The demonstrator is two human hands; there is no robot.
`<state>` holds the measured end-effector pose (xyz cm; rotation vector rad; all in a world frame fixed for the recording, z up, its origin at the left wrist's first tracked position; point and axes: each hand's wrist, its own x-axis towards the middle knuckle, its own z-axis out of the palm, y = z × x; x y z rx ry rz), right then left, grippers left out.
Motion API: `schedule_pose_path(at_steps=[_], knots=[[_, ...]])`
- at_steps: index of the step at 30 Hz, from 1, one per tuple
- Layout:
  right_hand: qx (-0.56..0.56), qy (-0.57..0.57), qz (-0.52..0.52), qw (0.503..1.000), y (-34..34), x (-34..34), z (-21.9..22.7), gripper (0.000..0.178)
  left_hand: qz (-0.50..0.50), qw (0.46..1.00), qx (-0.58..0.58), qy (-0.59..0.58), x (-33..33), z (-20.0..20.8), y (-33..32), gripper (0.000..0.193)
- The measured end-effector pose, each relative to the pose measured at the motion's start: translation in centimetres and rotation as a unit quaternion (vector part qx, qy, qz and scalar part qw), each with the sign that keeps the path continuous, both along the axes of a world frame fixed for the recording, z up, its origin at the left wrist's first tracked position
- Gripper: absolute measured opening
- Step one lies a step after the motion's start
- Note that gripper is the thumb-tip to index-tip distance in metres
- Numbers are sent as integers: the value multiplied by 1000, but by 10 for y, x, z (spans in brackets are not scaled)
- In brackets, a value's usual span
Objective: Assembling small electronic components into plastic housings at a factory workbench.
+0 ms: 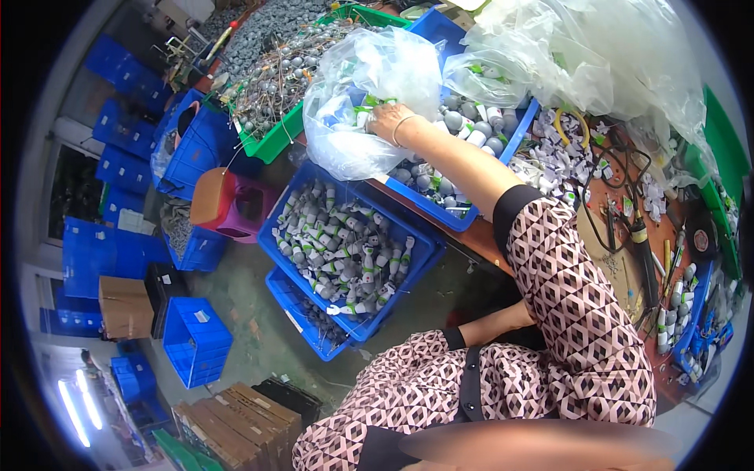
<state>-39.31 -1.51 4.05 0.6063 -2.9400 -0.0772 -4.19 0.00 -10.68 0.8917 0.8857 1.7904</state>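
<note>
My right arm reaches across to the far side, and my right hand is at a clear plastic bag. The fingers look curled together by white-and-green pieces at the bag; what they grip is partly hidden. Below the forearm, a blue bin holds grey and white bulb-shaped parts, with the bag resting over its left end. My left forearm passes behind my right sleeve, and the left hand is hidden.
A blue bin full of green-banded bulb parts stands on another blue bin. A green tray holds wired parts. On the table lie white scraps, a black-handled tool and its cable. A pink stool stands left.
</note>
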Motion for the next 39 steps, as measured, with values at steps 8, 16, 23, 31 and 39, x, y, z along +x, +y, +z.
schedule_pose_path(at_steps=[8,16,23,31,39], knots=[[46,-10,-17,999,-6,19,11,23,-46,998,-4,30,4,-14,-2,62],[-188,173,-62,965,2,31,15,20,-69,996,-2,57,6,-16,-5,62],[-724,-67,79,682,61,133,70,22,-56,980,-192,7,19,64,-6,52],[-716,-117,-167,668,186,371,77,24,-29,975,-183,-125,7,78,-13,46],[-482,-151,-495,707,201,533,-25,20,-28,981,-116,-152,6,89,-7,43]])
